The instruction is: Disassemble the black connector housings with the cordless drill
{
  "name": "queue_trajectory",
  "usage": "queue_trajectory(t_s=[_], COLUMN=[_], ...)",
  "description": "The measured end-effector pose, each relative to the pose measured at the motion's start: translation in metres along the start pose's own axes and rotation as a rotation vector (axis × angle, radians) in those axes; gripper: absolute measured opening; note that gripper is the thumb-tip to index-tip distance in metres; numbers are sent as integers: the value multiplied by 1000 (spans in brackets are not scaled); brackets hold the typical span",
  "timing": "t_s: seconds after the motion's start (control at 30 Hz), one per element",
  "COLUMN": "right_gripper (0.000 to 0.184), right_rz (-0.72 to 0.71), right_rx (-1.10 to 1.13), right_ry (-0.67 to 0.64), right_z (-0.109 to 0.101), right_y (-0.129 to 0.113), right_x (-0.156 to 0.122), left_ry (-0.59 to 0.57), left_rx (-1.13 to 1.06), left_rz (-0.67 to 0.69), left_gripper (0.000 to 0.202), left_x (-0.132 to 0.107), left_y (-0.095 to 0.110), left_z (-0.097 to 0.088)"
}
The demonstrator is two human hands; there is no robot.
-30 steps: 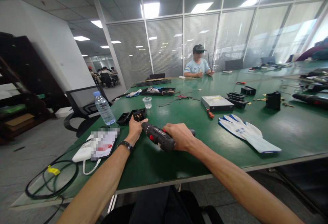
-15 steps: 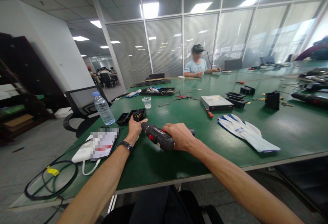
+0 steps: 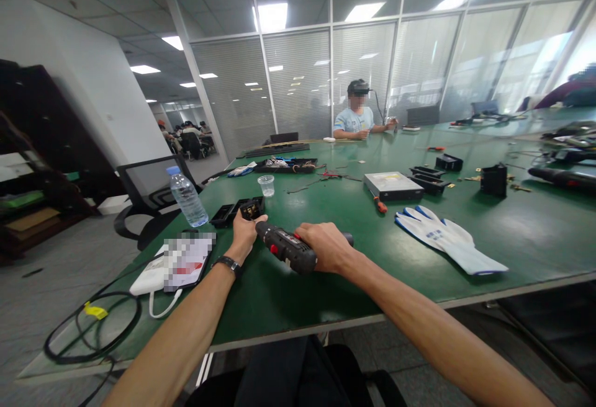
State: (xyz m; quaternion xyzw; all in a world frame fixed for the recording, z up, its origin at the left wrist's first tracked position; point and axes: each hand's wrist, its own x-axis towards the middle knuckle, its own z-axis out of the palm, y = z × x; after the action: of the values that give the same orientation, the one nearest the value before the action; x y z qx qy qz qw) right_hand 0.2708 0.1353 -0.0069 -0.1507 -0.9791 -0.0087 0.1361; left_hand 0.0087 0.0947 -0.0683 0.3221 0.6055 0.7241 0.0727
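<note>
My right hand (image 3: 326,247) is wrapped round the grip of a black and red cordless drill (image 3: 286,248), whose front end points left and away toward my other hand. Closed on a small black plastic housing with brass-coloured metal parts (image 3: 251,210), my left hand (image 3: 244,233) stays just beyond the drill's nose. The drill's tip is beside the left fingers, and I cannot tell whether its bit touches the housing. Right behind the left hand lie black plastic trays (image 3: 224,215) on the green table (image 3: 372,270).
Left stand a water bottle (image 3: 187,196) and a phone (image 3: 198,264) beside a white power bank (image 3: 151,275). A clear cup (image 3: 266,186) is farther back. Rightward lie a disc drive (image 3: 392,186), an orange-handled screwdriver (image 3: 380,205) and a white glove (image 3: 447,239). A person (image 3: 356,115) sits opposite.
My hands, the drill and the black housing keep nearly the same places. The view has shifted very slightly. Across the table, the person's hand has moved a little.
</note>
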Motion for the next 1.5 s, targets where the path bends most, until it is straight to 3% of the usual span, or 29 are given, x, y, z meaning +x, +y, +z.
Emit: queue_trajectory(t_s=[1.5], right_gripper=[27], right_rz=[-12], right_rx=[13], right_ry=[13], right_z=[-3], right_y=[-1], right_x=[-2], left_ry=[-3], left_rx=[-6], left_rz=[11], left_gripper=[46], left_x=[3], left_y=[-4], left_z=[-2])
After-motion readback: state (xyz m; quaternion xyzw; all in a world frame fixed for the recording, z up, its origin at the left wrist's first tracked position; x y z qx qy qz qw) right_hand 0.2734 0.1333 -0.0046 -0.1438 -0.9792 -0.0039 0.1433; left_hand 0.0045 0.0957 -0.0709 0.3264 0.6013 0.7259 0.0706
